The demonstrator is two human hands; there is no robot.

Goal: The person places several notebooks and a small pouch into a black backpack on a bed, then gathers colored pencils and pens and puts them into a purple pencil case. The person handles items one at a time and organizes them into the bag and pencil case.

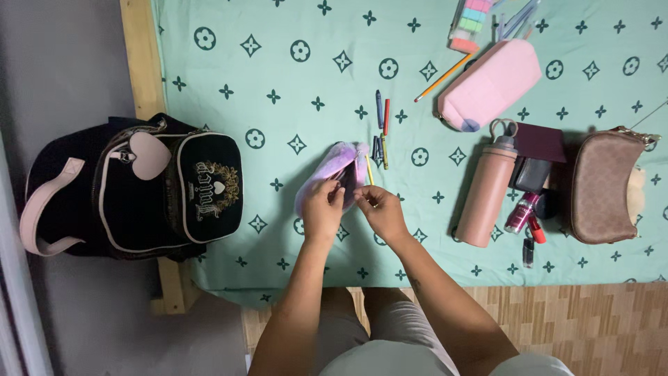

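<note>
Status: my hands work at the opening of the purple pouch (332, 174), which lies on the green sheet (292, 76) of the bed, near its front edge and directly ahead of me. I judge the packing to be partly done at most. One yellow pencil (369, 170) stands at the pouch mouth beside my fingers; whether it is partly inside I cannot tell. Several pens (381, 129) lie loose on the sheet just beyond the pouch, and another pencil (440, 79) lies further off beside the pink case (490, 83). These remain outside.

Left hand (322, 207): fingers curled narrow, pinching the pouch edge at the opening. It touches nothing else.

Right hand (379, 209): fingers closed narrow at the pouch mouth, tips just beside the left hand's. It appears to pinch the pouch edge or a zip pull; which of these I cannot tell, as the fingers cover the contact point.

Surroundings: a black backpack (139, 188) sits at the left edge of the bed, well apart. A pink bottle (487, 191) lies to the right, with small cosmetics (525, 216) and a brown bag (604, 184) beyond it.
</note>
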